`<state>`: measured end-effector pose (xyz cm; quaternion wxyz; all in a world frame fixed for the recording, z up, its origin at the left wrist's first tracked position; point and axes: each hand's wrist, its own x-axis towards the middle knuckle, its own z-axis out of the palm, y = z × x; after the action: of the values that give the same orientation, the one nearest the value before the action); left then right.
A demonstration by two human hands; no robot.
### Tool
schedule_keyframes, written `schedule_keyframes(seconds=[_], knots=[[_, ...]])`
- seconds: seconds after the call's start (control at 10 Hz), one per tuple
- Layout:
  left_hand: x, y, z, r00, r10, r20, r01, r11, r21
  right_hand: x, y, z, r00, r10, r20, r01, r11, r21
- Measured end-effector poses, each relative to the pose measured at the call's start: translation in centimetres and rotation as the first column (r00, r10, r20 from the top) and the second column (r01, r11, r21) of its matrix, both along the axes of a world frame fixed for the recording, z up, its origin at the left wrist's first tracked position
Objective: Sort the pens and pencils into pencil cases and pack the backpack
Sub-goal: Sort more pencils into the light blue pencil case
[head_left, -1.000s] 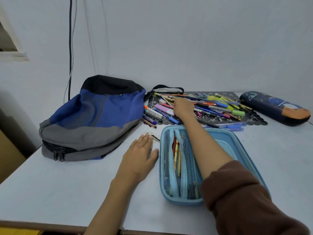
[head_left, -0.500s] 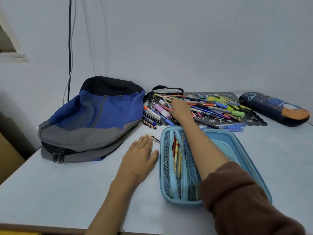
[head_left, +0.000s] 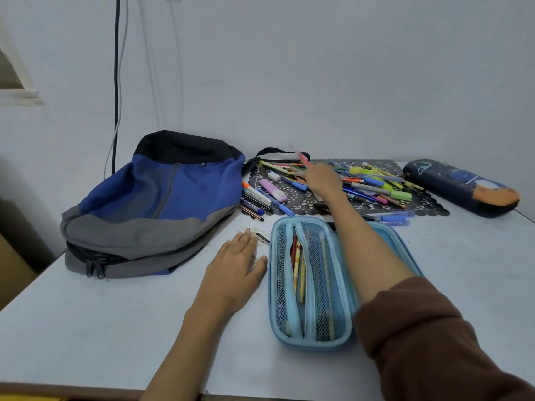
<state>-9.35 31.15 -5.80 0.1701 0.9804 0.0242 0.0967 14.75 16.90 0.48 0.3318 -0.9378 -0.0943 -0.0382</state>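
A blue and grey backpack (head_left: 153, 204) lies flat near the far left corner of the worktop (head_left: 86, 328), and a dark pencil case (head_left: 460, 186) lies by the far right edge. Between them, a black lace mat (head_left: 428, 204) carries a loose pile of pens and pencils (head_left: 373, 183), most lying roughly left to right. The open light blue pencil case (head_left: 309, 340) sits near the front edge, long axis front to back, and the right forearm crosses over it. The pencils (head_left: 298, 264) in its mesh pocket lie the same way. The right hand (head_left: 321, 178), over the mat, grips a blurred pink pen (head_left: 302, 158) tilted up toward the far left. The left hand (head_left: 234, 261) rests flat with straight fingers, just left of the case.
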Motion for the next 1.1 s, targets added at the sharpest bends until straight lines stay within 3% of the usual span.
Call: schedule_keyframes(seconds=[0.3,0.4,0.6,1.1], knots=[[-0.1,-0.1,0.2,1.000,-0.002,0.004,0.002,1.000,-0.010,1.3,-1.9,-0.2,0.991,-0.125,0.056,0.120,0.988,0.094],[-0.1,-0.1,0.2,1.000,-0.002,0.008,0.002,1.000,-0.011,1.2,-1.9,-0.4,0.993,-0.083,0.086,0.082,0.996,0.015],[-0.1,0.0,0.1,1.000,0.002,0.023,-0.002,1.000,-0.022,-0.1,-1.4,-1.3,0.986,-0.012,0.167,0.072,0.932,-0.356],[0.0,0.0,0.0,0.999,0.004,0.033,-0.003,0.999,-0.034,-0.2,-1.7,-1.9,0.984,-0.019,0.179,0.083,0.932,-0.354]])
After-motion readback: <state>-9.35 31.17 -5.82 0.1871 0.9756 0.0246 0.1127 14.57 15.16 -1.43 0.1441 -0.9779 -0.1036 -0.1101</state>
